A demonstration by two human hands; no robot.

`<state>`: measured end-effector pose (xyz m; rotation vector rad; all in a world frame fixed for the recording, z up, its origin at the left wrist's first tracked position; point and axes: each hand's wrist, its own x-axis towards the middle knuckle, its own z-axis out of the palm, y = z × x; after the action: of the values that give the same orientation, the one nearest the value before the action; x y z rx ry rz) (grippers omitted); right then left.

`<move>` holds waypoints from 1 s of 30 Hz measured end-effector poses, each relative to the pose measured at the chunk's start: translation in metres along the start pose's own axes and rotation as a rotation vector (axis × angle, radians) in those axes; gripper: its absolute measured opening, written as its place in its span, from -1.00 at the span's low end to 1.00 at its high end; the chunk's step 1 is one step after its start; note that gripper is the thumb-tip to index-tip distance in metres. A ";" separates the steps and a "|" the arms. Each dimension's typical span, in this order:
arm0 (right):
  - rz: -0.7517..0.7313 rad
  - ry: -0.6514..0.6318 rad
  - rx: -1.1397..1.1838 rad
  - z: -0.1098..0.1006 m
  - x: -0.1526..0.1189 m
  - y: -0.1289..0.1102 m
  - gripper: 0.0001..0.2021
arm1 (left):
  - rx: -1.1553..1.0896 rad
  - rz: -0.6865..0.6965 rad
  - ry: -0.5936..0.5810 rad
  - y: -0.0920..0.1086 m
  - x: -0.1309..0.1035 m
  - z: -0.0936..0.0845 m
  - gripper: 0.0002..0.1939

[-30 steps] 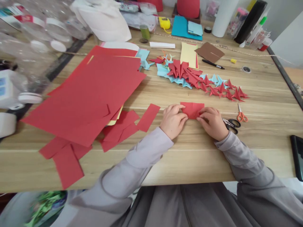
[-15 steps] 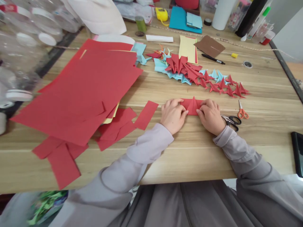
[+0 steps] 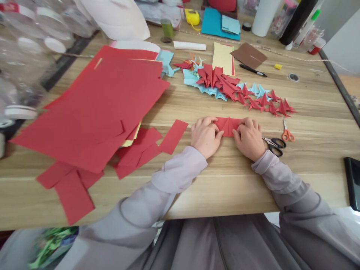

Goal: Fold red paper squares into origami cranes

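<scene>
A small red paper piece [image 3: 228, 128] with a raised triangular fold at its middle lies on the wooden table in front of me. My left hand [image 3: 206, 137] grips its left end, fingers curled on the far edge and thumb near the fold. At the other end, my right hand [image 3: 248, 138] is closed on the paper in the same way. Just right of that hand lie black-handled scissors [image 3: 274, 144], partly covered by it, and small orange-handled scissors [image 3: 287, 131]. Beyond my hands spreads a pile of folded red and blue paper shapes [image 3: 225, 84].
Large red sheets [image 3: 112, 101] are stacked at left, with cut red strips [image 3: 173, 137] around them. Plastic jars [image 3: 21, 90] stand along the left edge. A black pen [image 3: 253, 70] and brown paper [image 3: 249, 55] lie farther back. A dark phone [image 3: 353, 182] rests at right.
The triangular fold in the red paper stood up to a point past the far edge; now it sits lower and flatter. Both hands keep nearly the same place.
</scene>
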<state>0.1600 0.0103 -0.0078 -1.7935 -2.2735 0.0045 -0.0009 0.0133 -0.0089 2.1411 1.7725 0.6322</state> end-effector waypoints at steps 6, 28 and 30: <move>0.008 -0.005 -0.007 -0.001 0.000 -0.001 -0.78 | -0.004 -0.012 0.006 0.000 0.000 0.001 -0.80; 0.013 -0.002 -0.025 -0.001 0.001 -0.001 -0.78 | 0.039 -0.005 0.014 0.002 0.001 0.001 -0.83; 0.016 -0.009 -0.035 -0.001 0.001 -0.001 -0.78 | 0.044 -0.005 0.012 0.002 0.001 0.002 -0.84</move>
<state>0.1592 0.0106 -0.0065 -1.8319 -2.2793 -0.0241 0.0020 0.0134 -0.0090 2.1653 1.8131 0.6117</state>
